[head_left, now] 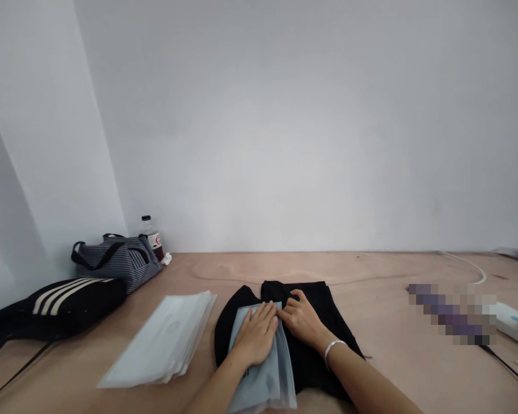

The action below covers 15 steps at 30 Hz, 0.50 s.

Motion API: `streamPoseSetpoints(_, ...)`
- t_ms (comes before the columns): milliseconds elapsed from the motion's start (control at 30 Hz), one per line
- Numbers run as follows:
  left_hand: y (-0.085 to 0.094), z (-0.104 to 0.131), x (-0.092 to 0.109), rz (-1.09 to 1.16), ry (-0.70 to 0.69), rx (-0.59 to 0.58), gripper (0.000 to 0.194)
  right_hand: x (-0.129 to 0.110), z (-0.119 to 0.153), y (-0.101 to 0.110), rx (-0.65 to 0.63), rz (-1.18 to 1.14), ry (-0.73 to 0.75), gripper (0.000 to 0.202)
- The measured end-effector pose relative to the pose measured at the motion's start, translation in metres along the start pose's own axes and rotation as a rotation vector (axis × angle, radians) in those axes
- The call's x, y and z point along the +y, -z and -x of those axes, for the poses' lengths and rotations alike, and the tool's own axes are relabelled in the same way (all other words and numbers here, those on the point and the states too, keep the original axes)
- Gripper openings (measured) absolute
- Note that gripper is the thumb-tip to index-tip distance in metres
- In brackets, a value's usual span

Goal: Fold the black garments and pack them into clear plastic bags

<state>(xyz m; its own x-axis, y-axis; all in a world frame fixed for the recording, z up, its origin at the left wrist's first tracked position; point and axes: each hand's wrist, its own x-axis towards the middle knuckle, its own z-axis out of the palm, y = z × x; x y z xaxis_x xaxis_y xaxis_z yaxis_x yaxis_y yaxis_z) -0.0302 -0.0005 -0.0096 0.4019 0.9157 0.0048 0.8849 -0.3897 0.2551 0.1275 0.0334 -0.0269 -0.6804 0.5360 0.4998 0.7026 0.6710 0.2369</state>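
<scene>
Left hand [256, 336] and right hand [301, 319] are both down at the middle of the table [384, 322]! From the left: a black bag [90, 307] with pale stripes, then a fanned stack of translucent pouches [159, 339]. Next, a clear pouch [263, 382] on black cloth [330, 313], the left palm flat across it. Now the right: fingers bent at the pouch's upper right edge, pinching or not, can't tell, silver bangle [333, 349] at the wrist.
</scene>
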Motion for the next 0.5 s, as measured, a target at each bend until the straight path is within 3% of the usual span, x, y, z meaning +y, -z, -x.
streamPoseSetpoints(233, -0.001, -0.001, -0.001, -0.004, -0.005, -0.002, 0.045, -0.008, 0.014, 0.007, 0.183, 0.006, 0.105, 0.019)
streamPoseSetpoints(500, 0.004, 0.002, 0.002, 0.023, -0.023, 0.005, 0.046, -0.043, 0.049, 0.047, 0.157, -0.115, 0.162, 0.027)
